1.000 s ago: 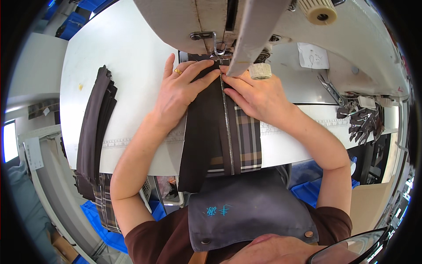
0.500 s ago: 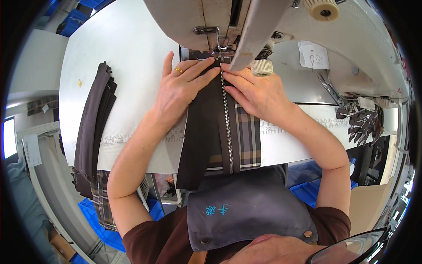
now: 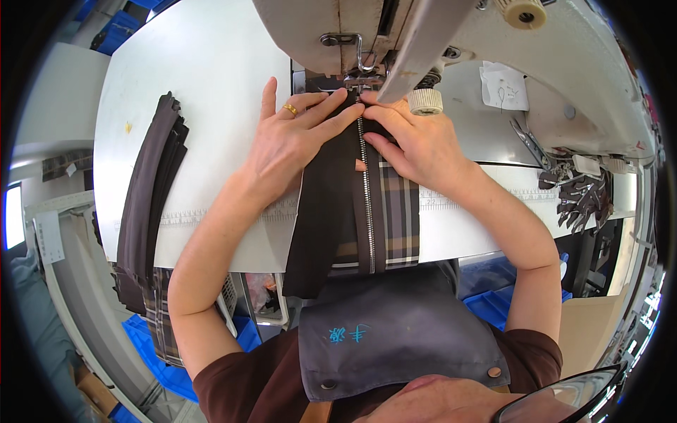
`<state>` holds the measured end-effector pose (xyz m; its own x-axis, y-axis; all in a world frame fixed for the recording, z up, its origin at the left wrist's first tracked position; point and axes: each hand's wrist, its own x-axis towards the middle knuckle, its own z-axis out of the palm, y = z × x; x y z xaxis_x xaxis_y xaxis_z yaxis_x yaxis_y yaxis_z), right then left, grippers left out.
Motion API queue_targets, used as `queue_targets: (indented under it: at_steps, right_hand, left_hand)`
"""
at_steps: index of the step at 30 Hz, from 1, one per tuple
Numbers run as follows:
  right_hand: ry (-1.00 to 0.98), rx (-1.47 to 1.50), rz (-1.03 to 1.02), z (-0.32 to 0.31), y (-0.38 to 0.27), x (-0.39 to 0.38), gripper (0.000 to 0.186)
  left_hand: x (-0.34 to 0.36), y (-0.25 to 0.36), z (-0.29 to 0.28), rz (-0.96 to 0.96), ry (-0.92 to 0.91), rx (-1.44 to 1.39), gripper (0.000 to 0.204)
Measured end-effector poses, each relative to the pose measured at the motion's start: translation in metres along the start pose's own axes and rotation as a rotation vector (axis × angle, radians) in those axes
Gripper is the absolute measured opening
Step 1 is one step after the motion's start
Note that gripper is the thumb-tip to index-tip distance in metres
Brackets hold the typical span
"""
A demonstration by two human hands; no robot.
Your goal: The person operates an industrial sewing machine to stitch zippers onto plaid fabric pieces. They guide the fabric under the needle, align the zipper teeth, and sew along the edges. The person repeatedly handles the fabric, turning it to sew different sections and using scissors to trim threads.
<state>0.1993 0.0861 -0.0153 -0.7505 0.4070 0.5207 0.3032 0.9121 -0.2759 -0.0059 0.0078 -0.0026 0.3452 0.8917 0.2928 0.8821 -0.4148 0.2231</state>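
A strip of dark brown fabric (image 3: 315, 222) and a metal-toothed zipper (image 3: 367, 204) on brown tape run up to the presser foot (image 3: 364, 80) of a sewing machine. Plaid fabric (image 3: 400, 211) shows beneath, to the zipper's right. My left hand (image 3: 296, 134) lies with fingers spread over the dark strip, its fingertips near the foot and the zipper teeth. From the other side, my right hand (image 3: 416, 134) rests bent fingers at the zipper tape, thumb apart from the index finger. Its farthest fingertips are partly hidden by the machine. A small peach-coloured patch (image 3: 360, 166) sits beside the teeth.
Dark fabric strips (image 3: 150, 190) lie stacked at the table's left, with plaid pieces (image 3: 161, 317) hanging below. Scissors (image 3: 529, 144) and a heap of zipper pulls (image 3: 584, 197) are at the right. The machine head (image 3: 321, 28) overhangs my hands. Blue bins (image 3: 166, 366) stand below the table.
The whole view has shifted slightly, with the machine appearing farther right. A peach-coloured patch beside the zipper teeth has come into sight. Both hands remain on the work close to the presser foot.
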Motion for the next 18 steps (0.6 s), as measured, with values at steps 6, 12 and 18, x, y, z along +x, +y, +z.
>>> queue_targets:
  at_steps: [6,12,18]
  right_hand:
    - [-0.094,-0.084,0.012,-0.003,0.002,0.001,0.033]
    - [-0.135,-0.098,0.010,-0.007,0.001,0.001,0.036]
    - [-0.072,-0.071,0.007,-0.004,0.010,0.002,0.036]
  left_hand:
    - [-0.004,0.007,-0.004,-0.023,-0.059,0.035,0.055]
    - [-0.004,0.009,-0.004,-0.053,-0.041,-0.044,0.053]
    - [0.002,0.000,0.002,-0.036,-0.028,-0.065,0.055]
